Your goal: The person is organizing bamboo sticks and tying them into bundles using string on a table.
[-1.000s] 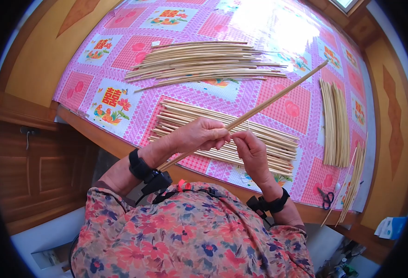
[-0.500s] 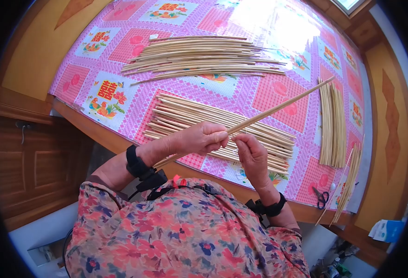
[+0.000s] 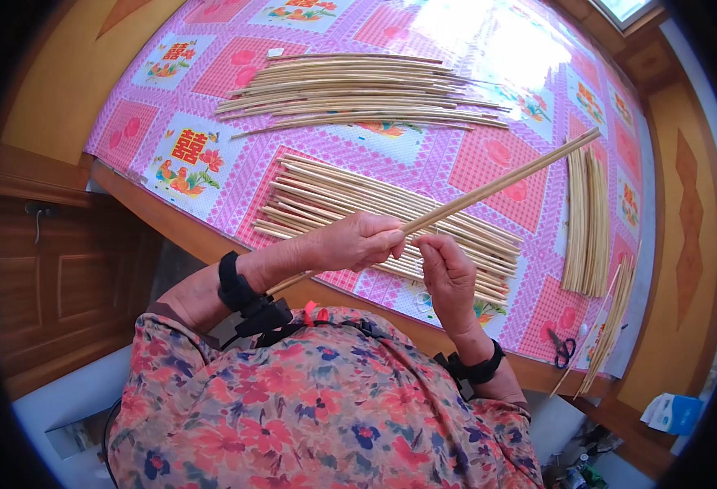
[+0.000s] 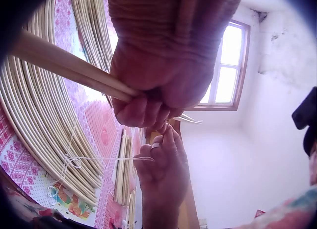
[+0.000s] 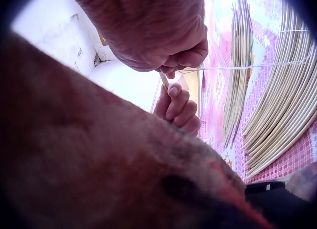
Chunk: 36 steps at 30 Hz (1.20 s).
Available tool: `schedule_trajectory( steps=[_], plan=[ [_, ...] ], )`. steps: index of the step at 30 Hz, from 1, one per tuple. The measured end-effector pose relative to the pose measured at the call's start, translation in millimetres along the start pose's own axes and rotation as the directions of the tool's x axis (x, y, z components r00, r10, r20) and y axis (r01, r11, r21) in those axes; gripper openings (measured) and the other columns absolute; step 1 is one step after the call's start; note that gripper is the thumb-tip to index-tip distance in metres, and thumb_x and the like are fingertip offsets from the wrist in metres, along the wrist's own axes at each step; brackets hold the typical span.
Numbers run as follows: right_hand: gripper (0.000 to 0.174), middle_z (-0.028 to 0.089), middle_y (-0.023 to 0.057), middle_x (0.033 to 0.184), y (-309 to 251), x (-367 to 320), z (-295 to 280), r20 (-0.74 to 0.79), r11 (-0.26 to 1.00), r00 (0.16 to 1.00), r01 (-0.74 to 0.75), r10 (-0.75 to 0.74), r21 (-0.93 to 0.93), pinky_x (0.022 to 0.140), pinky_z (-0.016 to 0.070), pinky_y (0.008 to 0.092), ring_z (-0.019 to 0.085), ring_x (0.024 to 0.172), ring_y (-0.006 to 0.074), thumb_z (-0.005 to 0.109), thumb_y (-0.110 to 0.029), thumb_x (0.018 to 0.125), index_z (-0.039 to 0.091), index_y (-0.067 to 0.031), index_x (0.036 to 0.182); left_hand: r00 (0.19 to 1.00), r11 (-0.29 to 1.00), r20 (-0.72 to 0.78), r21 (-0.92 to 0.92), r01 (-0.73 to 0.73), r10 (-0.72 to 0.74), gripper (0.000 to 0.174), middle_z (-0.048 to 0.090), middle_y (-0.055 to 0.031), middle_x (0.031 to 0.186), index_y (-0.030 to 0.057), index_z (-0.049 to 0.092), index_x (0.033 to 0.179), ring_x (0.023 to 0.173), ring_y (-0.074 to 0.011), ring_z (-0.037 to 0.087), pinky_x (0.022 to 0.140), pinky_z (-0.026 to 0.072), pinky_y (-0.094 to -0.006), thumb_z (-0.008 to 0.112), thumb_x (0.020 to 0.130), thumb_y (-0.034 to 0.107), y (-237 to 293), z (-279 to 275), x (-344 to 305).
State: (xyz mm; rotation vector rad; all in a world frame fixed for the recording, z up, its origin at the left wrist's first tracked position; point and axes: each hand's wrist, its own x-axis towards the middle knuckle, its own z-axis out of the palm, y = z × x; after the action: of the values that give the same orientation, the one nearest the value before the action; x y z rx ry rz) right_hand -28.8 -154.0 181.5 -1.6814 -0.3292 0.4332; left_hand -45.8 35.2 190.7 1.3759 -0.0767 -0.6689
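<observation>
The left hand point(image 3: 362, 242) is clamped round a few long pale sticks point(image 3: 501, 181), which slant over the near row of sticks point(image 3: 326, 196) on the patterned tablecloth point(image 3: 232, 181), one end rising toward the far right and the other passing under the wrist. The right hand point(image 3: 450, 277) is just beside it, thumb and curled fingers together on a white string point(image 4: 119, 159) that runs to the near row, where loops of it lie. A looser spread of sticks point(image 3: 350, 90) lies beyond; farther right are stacked stick bundles point(image 3: 587, 220) and dark-handled scissors point(image 3: 565, 350)
</observation>
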Motion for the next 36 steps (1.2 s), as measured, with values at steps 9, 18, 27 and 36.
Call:
schedule_trajectory(
  steps=[9,18,27,36],
  plan=[
    [0.009,0.042,-0.0043,0.058,-8,9,4,0.028,0.997,0.999,-0.023,0.021,0.070,0.043,0.0306,0.0186,0.036,0.050,0.0021,0.049,-0.009,0.087,0.055,-0.0018,0.090,0.999,1.000,0.034,-0.008,-0.030,0.030,0.027,0.035,0.0054,0.052,0.0063,0.047,0.076,0.044,-0.0039,0.033,0.040,0.0307,-0.0201,0.036,0.092,0.025,-7,2,4],
    [0.016,0.039,-0.0042,0.054,9,18,-1,0.073,0.977,0.994,-0.100,0.088,0.189,0.037,0.0277,0.0175,0.034,0.042,0.0014,0.047,-0.018,0.089,0.051,-0.0027,0.088,0.967,0.891,-0.002,0.390,-0.233,0.253,0.027,0.042,-0.0006,0.060,0.0032,0.047,0.079,0.054,-0.0108,0.044,0.050,0.0370,-0.0260,0.038,0.092,0.025,-8,0,15],
    [0.020,0.033,-0.0080,0.053,9,32,6,-0.101,0.883,0.963,-0.183,0.249,0.432,0.035,0.0224,0.0154,0.029,0.041,0.0000,0.051,-0.028,0.086,0.053,-0.0081,0.083,0.927,0.687,-0.020,0.677,-0.264,0.375,0.025,0.049,-0.0148,0.068,0.0019,0.046,0.084,0.063,-0.0314,0.050,0.059,0.0411,-0.0387,0.039,0.091,0.025,-6,3,29],
    [0.017,0.039,-0.0053,0.053,15,41,3,-0.059,0.864,0.967,-0.194,0.249,0.464,0.032,0.0250,0.0162,0.031,0.039,0.0000,0.050,-0.021,0.086,0.055,-0.0044,0.083,0.926,0.682,-0.023,0.683,-0.261,0.378,0.023,0.051,-0.0142,0.069,0.0017,0.047,0.085,0.062,-0.0308,0.051,0.058,0.0414,-0.0384,0.040,0.090,0.023,-7,-2,35]
  ],
)
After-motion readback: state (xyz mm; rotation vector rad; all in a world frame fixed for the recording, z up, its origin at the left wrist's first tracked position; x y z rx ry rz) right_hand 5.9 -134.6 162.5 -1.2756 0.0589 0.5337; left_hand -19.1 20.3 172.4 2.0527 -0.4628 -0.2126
